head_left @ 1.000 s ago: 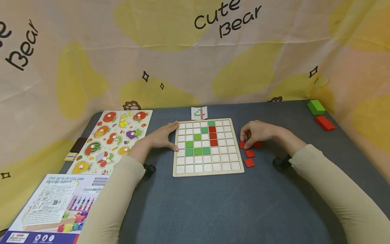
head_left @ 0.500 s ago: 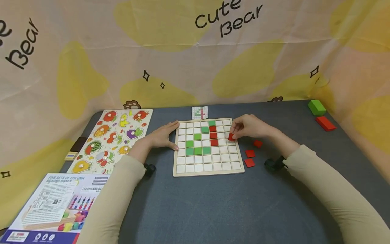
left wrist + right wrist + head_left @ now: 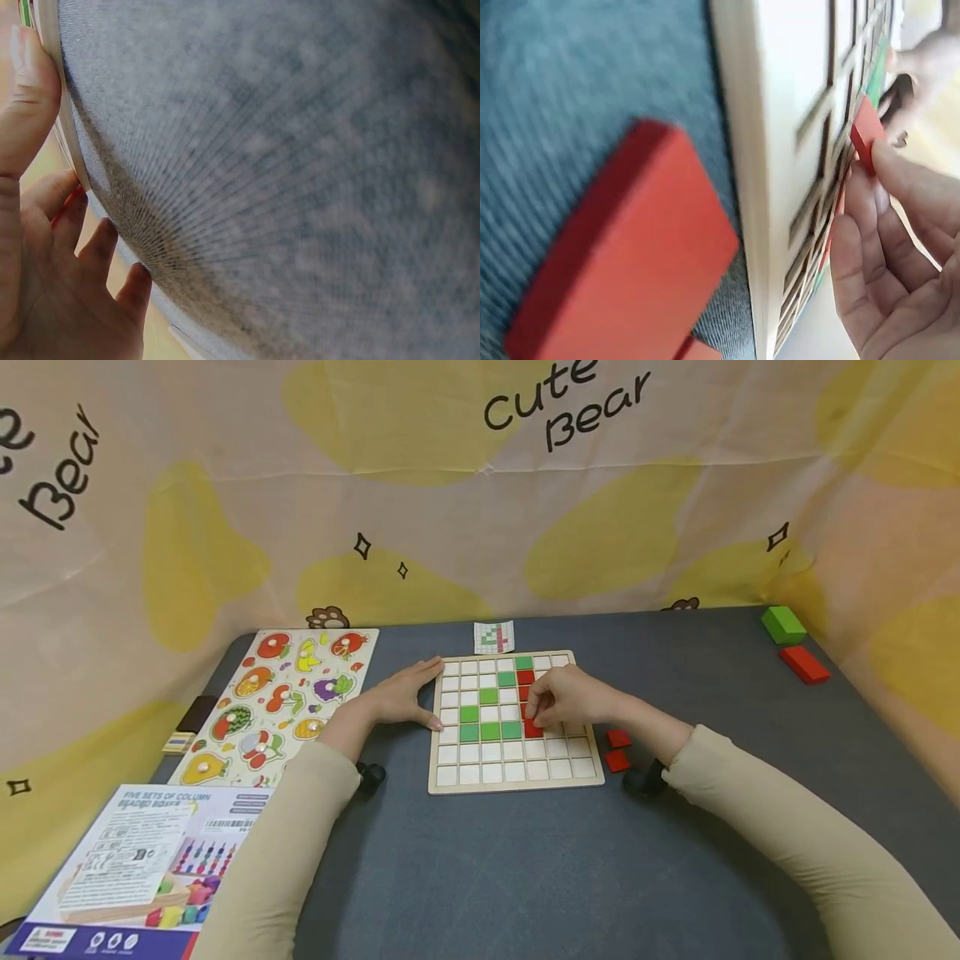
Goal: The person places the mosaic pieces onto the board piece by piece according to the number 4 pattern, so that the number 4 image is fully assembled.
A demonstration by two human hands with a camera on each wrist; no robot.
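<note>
A wooden grid board (image 3: 442,790) lies on the dark table with green and red square tiles in some cells. My right hand (image 3: 566,697) is over its right half, pinching a red square tile (image 3: 532,729) between thumb and fingers. In the right wrist view that red tile (image 3: 867,133) is tilted, one edge down at the grid. The hand partly covers the column of red tiles (image 3: 525,677) above it. My left hand (image 3: 397,697) rests at the board's left edge, thumb and fingers spread and touching the frame, as the left wrist view also shows.
Loose red tiles (image 3: 618,762) lie just right of the board. A small pattern card (image 3: 494,637) sits behind it. To the left are a fruit puzzle board (image 3: 251,704) and a printed box (image 3: 142,868). A green block (image 3: 783,625) and red block (image 3: 805,665) stand far right.
My right hand has picked up a red tile from the table and carried it leftward onto the board, below the other red tiles. The left hand has stayed in place.
</note>
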